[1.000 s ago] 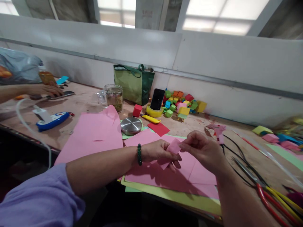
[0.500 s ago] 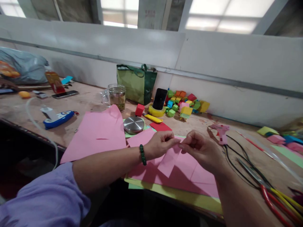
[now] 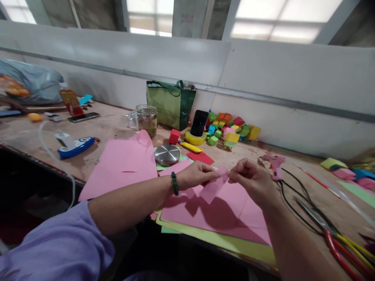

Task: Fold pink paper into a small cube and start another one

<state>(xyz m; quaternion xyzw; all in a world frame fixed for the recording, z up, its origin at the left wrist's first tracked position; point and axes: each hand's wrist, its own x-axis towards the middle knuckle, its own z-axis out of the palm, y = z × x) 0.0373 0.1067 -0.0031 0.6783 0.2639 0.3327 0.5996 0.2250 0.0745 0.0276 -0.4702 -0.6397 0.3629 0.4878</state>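
left hand (image 3: 197,175): i pinch a small pink rectangular paper strip (image 3: 213,190)
right hand (image 3: 252,180): i grip its upper edge
below: a flat pink paper sheet (image 3: 231,218)

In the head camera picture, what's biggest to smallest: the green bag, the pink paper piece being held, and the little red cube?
1. green bag
2. pink paper piece, partly covered
3. red cube
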